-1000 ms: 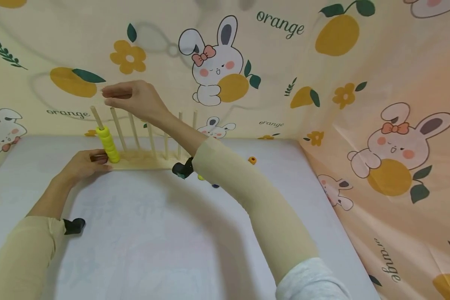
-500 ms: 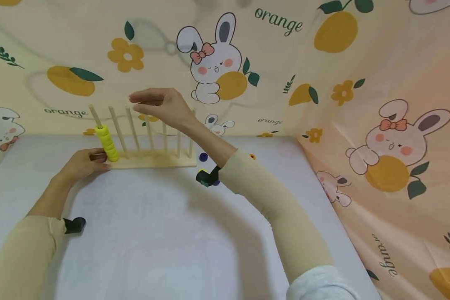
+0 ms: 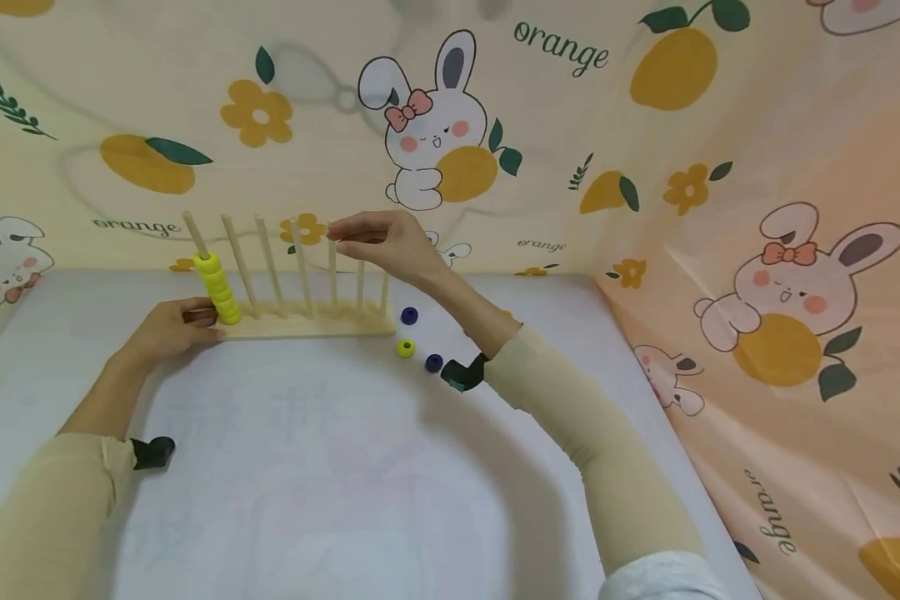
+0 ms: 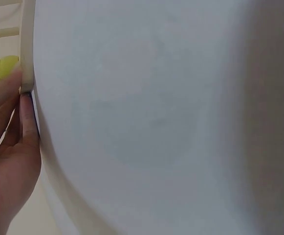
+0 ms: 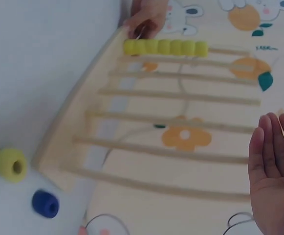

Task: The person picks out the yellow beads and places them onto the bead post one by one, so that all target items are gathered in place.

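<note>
A wooden peg rack (image 3: 307,327) stands on the table, with a row of upright pegs. Yellow beads (image 3: 217,287) are stacked on its leftmost peg; the other pegs are bare. My left hand (image 3: 167,333) holds the left end of the base between thumb and fingers, beside that stack. Up by the peg tops towards the right is my right hand (image 3: 393,242), its fingers (image 5: 273,142) extended and nothing seen between them. Its fingertips overlap a peg top in the head view; whether they touch it I cannot tell.
Loose beads lie just right of the rack: a blue bead (image 3: 409,316), a yellow bead (image 3: 406,348) and another blue bead (image 3: 434,363). An orange bead is mostly hidden behind the right forearm. A printed cloth (image 3: 555,150) hangs behind the white table (image 3: 285,467).
My right hand has moved rightwards and slightly down along the peg tops, from the left pegs to the right ones. My left hand stays on the base. The beads on the peg have not moved.
</note>
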`<state>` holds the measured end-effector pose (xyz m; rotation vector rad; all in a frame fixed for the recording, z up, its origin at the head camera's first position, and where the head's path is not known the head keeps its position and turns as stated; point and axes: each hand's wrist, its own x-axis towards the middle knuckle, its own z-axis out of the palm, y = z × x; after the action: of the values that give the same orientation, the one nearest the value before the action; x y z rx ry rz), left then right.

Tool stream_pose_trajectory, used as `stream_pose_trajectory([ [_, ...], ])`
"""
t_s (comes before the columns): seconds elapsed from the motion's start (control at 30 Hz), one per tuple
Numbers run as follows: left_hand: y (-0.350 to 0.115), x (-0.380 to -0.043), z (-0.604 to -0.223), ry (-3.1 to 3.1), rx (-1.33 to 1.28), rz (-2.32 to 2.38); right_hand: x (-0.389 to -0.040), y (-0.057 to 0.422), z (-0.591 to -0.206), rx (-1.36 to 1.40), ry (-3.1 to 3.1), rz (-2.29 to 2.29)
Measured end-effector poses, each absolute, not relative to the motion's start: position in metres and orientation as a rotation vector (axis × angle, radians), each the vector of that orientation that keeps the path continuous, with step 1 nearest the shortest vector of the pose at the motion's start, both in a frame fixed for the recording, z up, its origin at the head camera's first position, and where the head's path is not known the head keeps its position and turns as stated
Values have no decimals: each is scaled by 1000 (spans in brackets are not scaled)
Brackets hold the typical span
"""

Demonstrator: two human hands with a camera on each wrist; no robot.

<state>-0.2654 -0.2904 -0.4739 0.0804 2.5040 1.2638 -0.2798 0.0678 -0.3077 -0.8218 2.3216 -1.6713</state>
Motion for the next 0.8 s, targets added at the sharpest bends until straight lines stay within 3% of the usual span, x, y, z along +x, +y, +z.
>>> stream_pose_trajectory([
  [0.3,-288,-265,-472,2521,83,1269,-280,102,-338,-854,2356,-1670],
  [0.8,-290,-261,-473,2500,77,1257,-268,141,-385,-624,2420,-1637],
])
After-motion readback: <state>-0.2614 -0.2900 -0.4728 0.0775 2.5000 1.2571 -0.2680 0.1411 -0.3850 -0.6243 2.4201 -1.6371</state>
